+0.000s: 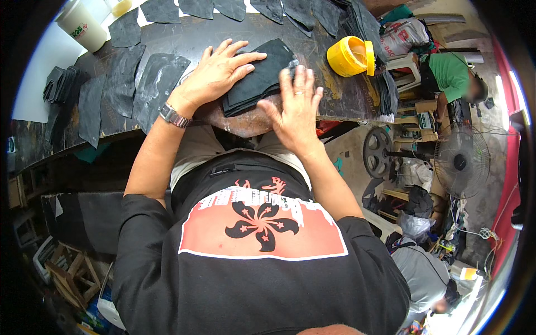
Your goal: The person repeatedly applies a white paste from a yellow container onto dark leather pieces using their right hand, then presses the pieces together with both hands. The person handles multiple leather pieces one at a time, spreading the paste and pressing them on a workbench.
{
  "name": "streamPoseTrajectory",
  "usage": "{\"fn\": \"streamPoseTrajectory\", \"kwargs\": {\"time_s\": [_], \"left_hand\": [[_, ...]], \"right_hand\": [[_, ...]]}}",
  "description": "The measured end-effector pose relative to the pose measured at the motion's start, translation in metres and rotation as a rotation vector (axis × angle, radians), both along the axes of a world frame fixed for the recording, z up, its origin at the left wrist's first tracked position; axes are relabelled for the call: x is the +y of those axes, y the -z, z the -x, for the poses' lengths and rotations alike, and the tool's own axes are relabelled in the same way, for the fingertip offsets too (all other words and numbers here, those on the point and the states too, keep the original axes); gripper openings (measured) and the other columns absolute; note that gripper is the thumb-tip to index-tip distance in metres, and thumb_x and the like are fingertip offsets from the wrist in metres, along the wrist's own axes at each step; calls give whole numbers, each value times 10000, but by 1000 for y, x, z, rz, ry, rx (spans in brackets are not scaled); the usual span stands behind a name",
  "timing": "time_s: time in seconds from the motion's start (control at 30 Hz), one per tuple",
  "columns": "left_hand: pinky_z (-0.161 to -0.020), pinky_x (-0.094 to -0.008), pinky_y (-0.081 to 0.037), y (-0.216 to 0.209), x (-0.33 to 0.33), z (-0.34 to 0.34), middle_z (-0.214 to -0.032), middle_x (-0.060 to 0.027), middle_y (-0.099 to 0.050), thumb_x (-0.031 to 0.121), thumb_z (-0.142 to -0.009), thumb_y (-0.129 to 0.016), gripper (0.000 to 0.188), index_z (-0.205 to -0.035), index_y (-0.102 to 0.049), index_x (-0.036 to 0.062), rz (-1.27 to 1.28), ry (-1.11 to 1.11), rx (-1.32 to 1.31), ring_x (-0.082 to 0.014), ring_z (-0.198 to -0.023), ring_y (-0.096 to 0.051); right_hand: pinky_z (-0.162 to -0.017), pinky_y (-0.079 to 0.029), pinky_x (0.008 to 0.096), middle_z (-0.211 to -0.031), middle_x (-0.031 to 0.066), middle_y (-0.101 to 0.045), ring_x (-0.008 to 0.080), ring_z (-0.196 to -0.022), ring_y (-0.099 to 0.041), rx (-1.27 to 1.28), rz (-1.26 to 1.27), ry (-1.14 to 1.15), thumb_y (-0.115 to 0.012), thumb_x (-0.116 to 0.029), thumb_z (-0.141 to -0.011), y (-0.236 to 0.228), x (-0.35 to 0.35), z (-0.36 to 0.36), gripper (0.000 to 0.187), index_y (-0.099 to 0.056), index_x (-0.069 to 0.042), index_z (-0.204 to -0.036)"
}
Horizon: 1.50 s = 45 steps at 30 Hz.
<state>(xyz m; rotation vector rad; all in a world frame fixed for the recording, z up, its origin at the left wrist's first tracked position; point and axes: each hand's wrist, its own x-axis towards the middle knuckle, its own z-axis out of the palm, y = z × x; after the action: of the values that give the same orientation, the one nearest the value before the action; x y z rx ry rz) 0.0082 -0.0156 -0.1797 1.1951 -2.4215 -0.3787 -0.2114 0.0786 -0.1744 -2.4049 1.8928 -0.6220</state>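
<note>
A stack of black leather-like pieces (259,70) lies in front of me near the table's edge, over a worn brownish patch. My left hand (222,72), with a metal watch on its wrist, rests its spread fingers across the stack's upper left side. At the stack's right edge is my right hand (296,106), fingers stretched apart, with a ring on one of them. Neither hand grips anything. To the right stands an open yellow tub (345,60) holding a tan substance, its yellow lid (369,58) tilted against it.
Single black pieces lie spread over the dark table (218,29), among them a whitish-smeared piece (158,84). A folded black stack (60,85) and a white cup (81,27) are at the left. To the right are a standing fan (460,162) and a co-worker in green (452,72).
</note>
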Motion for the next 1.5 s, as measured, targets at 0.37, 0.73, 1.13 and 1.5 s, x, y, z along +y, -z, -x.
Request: {"fn": "streamPoseTrajectory", "kwargs": {"time_s": [0.37, 0.73, 1.13, 1.5], "left_hand": [[-1174, -562, -285, 4, -11, -4, -1530, -157, -476, 415, -1060, -473, 410, -1458, -553, 355, 13, 52, 22, -342, -1441, -409], [-1146, -497, -334, 2, -6, -4, -1476, -120, -534, 399, -1070, -447, 436, -1491, -512, 309, 53, 65, -12, -313, -1404, -448], [-1143, -507, -350, 10, -11, -5, -1450, -96, -560, 427, -1056, -459, 442, -1476, -529, 309, 78, 87, 16, -306, -1389, -470], [-1141, -455, -379, 2, -10, -5, -1468, -139, -541, 357, -1015, -573, 372, -1369, -657, 280, 13, 73, 179, -335, -1353, -508]], "right_hand": [[-1163, -71, 733, -1625, 191, -332, 411, -1546, -161, 181, 29, 41, -434, -721, -955, -6, -30, 36, 844, -489, -72, -1493], [-1173, 7, 717, -1691, 152, -194, 393, -1572, -42, 258, -76, -229, -480, -716, -935, -13, -20, 17, 788, -348, -307, -1595], [-1169, -56, 723, -1703, 134, -139, 393, -1567, -62, 264, -61, -380, -512, -711, -916, -22, 6, -32, 780, -368, -327, -1580], [-1235, -161, 472, -1533, 192, -478, 389, -1522, -249, -744, -220, -292, -300, -528, -1094, -42, -32, 28, 603, -739, -147, -1253]]}}
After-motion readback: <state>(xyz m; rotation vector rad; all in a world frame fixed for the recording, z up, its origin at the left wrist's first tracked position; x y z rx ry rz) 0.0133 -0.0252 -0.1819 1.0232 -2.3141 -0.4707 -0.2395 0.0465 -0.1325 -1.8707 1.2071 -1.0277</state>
